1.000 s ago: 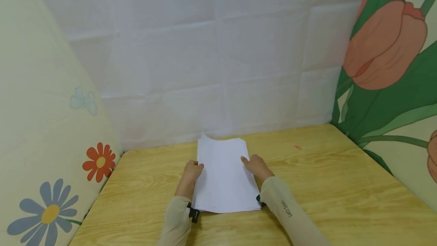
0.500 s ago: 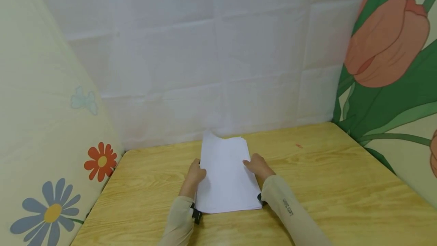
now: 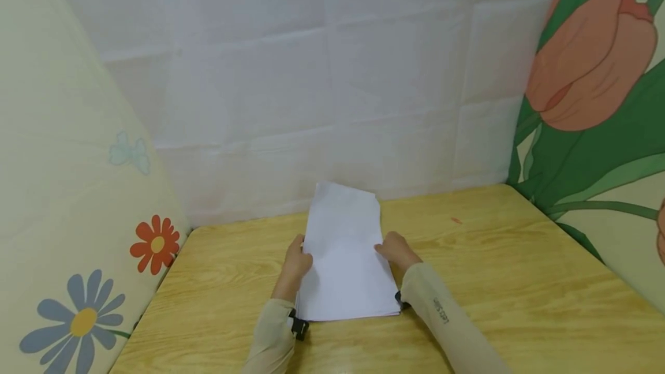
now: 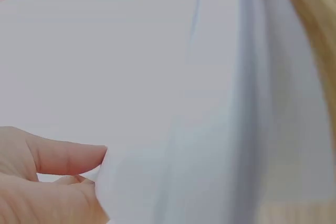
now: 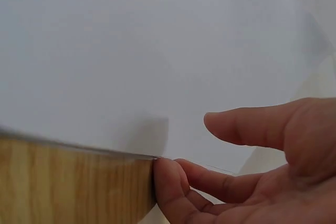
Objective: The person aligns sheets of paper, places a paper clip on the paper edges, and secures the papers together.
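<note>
A stack of white paper (image 3: 345,258) lies lengthwise on the table between both hands, its far end raised and bent against the backdrop. My left hand (image 3: 296,261) pinches the left edge, thumb on top; in the left wrist view the sheets bow near that thumb (image 4: 68,156). At the right edge is my right hand (image 3: 397,249). Its thumb (image 5: 247,124) extends over the top sheet in the right wrist view, while curled fingers (image 5: 170,182) meet the paper's edge from the side and below. Whether that thumb presses on the sheet is hard to tell.
The wood-grain table (image 3: 493,281) reaches back to a creased white cloth (image 3: 260,74). Flower-printed panels stand at the left (image 3: 67,189) and right (image 3: 597,178). A small reddish mark (image 3: 456,220) shows on the tabletop at the back right.
The paper's far end has risen, first at its left corner and then across its width. The left hand has shifted slightly right; the right hand stays at the right edge.
</note>
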